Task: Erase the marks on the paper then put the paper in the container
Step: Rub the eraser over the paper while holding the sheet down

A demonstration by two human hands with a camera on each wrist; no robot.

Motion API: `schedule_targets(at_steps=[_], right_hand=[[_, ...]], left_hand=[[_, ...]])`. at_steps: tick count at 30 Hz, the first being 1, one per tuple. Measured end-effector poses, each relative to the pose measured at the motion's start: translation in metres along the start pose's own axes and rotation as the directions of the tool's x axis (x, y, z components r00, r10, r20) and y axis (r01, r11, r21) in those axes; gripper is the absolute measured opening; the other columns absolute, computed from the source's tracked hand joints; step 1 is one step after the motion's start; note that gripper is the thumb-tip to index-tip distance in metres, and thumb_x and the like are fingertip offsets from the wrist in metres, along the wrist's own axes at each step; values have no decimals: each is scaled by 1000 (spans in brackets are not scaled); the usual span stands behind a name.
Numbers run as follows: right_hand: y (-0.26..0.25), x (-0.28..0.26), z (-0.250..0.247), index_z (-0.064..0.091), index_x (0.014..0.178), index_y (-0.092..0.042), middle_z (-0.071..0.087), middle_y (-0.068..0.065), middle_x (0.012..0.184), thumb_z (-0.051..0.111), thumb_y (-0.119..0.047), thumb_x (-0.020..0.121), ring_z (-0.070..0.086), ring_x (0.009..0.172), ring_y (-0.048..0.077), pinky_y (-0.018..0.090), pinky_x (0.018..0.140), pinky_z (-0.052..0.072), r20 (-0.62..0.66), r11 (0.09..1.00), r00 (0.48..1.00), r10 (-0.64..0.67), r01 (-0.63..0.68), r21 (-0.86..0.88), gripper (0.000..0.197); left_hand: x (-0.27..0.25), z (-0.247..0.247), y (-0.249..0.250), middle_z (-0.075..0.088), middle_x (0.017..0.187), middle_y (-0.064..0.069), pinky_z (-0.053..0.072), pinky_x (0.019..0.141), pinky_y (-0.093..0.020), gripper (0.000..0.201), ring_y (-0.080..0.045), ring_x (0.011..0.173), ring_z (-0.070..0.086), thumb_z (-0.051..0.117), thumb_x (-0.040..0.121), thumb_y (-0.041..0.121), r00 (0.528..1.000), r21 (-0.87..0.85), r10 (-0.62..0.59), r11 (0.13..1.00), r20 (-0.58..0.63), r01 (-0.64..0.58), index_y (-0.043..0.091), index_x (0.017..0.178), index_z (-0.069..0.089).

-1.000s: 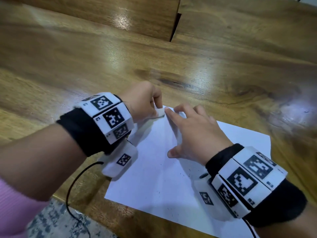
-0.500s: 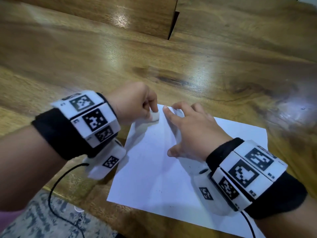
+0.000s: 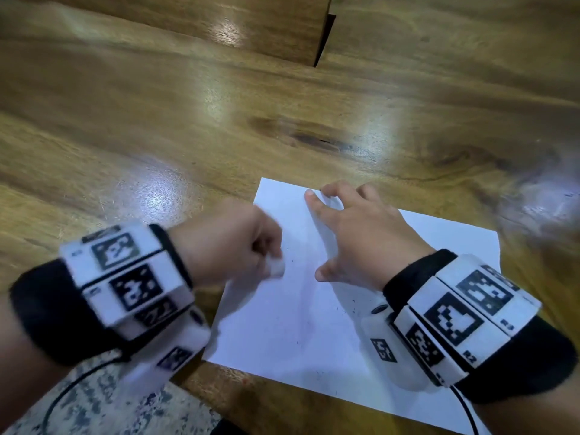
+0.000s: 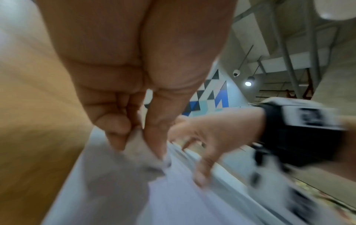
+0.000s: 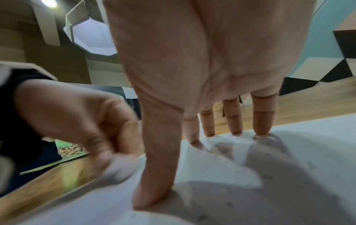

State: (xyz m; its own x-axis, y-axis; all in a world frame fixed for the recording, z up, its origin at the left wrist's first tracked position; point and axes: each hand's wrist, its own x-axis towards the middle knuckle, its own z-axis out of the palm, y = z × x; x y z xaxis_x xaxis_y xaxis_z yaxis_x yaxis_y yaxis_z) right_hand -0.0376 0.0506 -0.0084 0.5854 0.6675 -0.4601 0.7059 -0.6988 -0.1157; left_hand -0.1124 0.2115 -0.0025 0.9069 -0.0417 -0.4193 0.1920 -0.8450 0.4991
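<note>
A white sheet of paper (image 3: 292, 324) lies flat on the wooden table (image 3: 157, 127) near its front edge. My left hand (image 3: 251, 249) pinches a small white eraser (image 3: 277, 269) and holds it on the paper's left part; the eraser (image 4: 138, 150) is blurred in the left wrist view. My right hand (image 3: 348, 227) is spread, fingertips (image 5: 260, 132) and thumb pressing the paper (image 5: 221, 190) down near its far edge. Tiny dark specks are scattered on the sheet. No container is in view.
The table's front edge (image 3: 251, 390) runs just below the paper, with patterned floor (image 3: 94, 412) beyond it. A black cable (image 3: 59, 400) hangs from my left wrist. A dark gap (image 3: 323, 42) between wooden panels shows at the far side.
My left hand has slid with the eraser from the paper's far left corner toward me, down along the left part. My right hand has stayed pressed on the sheet.
</note>
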Motion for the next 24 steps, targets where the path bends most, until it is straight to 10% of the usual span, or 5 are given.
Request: schedule_targets(at_steps=[6,13,19,24], right_hand=[[-1,1,0,2,150,-32,12,-8,148,71,-53,72,19,127,21,33,98,30,10,1000,1000,9,-9,-1,106],[0,0,1,2,150,-31,9,-9,150,70,-52,74,17,129,21,34,102,28,7,1000,1000,8,-8,6,104],[-1,0,0,1,150,-31,10,-8,150,69,-51,75,17,130,21,35,103,28,14,1000,1000,15,-16,8,103],[-1,0,0,0,150,-30,9,-9,149,69,-50,76,16,130,20,34,102,28,19,1000,1000,16,-17,16,103]], left_hand=[[33,-2,7,57,61,5,34,51,-4,5,-1,54,45,69,72,17,975,-16,6,1000,-222,-10,17,75,65],[-27,16,-1,67,75,5,45,69,-22,21,-8,73,58,65,61,40,1000,-43,-3,999,7,3,24,73,68],[26,-5,1,64,67,3,35,48,-8,10,-3,55,49,69,73,27,976,-36,-28,999,-215,21,20,81,67],[-16,15,-6,57,54,6,35,52,-5,25,3,51,50,72,69,30,983,-52,6,999,-185,-16,25,51,55]])
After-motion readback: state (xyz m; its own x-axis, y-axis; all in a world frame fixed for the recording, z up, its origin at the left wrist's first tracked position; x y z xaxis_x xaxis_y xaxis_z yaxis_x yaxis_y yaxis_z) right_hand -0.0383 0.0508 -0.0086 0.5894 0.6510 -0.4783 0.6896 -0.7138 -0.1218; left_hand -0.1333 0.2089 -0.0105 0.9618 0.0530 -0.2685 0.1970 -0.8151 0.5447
